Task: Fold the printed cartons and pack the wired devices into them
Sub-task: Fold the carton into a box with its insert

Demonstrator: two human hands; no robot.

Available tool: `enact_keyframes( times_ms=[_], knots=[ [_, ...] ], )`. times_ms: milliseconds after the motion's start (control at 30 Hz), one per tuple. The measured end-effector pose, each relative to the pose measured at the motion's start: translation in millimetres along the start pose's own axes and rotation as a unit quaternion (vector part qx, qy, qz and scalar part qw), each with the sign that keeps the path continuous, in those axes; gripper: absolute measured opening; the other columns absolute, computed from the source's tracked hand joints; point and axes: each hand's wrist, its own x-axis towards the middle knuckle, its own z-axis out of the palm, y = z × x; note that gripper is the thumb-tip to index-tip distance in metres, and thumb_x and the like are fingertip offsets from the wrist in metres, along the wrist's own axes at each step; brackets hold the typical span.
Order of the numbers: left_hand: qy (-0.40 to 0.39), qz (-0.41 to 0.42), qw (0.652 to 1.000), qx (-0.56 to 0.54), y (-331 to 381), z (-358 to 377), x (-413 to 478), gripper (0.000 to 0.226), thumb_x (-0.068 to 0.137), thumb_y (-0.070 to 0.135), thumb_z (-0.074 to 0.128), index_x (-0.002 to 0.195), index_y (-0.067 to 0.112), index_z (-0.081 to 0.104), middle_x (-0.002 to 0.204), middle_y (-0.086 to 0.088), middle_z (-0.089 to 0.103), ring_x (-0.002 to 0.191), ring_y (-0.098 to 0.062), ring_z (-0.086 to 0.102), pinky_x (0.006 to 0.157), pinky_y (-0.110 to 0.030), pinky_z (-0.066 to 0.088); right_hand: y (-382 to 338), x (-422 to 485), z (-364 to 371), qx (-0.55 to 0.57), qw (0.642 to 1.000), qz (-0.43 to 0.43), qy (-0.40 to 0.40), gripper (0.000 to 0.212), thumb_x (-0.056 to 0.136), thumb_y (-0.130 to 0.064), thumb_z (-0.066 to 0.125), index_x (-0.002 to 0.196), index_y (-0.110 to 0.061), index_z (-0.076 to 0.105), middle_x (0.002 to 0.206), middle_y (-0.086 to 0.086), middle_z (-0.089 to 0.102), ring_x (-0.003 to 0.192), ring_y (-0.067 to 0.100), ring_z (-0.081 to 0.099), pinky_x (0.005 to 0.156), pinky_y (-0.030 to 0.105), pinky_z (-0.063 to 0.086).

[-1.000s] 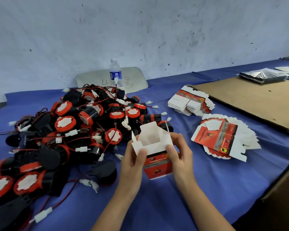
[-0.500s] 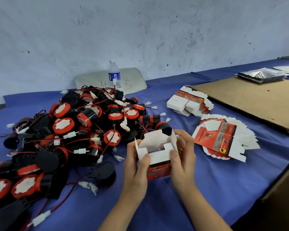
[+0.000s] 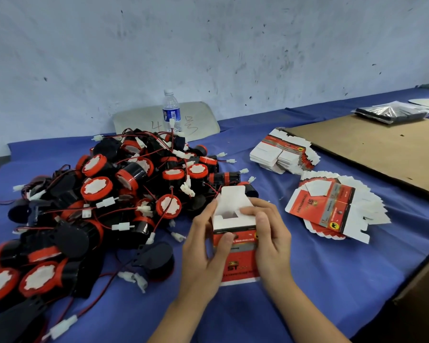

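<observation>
devices point(image 3: 124, 194) left, flat cartons point(image 3: 332, 214) right

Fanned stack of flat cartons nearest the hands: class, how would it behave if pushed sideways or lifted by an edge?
The fanned stack of flat cartons lies as loose, offset sheets, so a push would probably slide them apart rather than shift them together. Thin card with cut flaps looks light and would likely sag or shed sheets when lifted.

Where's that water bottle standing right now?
In the head view, the water bottle stands upright left of centre, just behind the pile of wired devices and in front of a grey board.
</observation>
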Motion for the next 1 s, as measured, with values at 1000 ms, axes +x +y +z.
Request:
enact_keyframes(
  times_ms=[1000],
  knots=[
    [-0.052,-0.051,0.997,-0.033,-10,-13,9,0.028,0.100,0.032,0.035,0.079,0.025,0.053,0.067,0.005,0.060,0.060,-0.007,0.054,0.056,-0.022,0.042,-1,6,-5,0.164,0.944,0.165,-0.235,0.045,0.089,-0.008,0.052,0.124,-0.033,0.063,0.121,0.004,0.067,0.113,0.023,0.063,0.091,0.033,0.052]
  ],
)
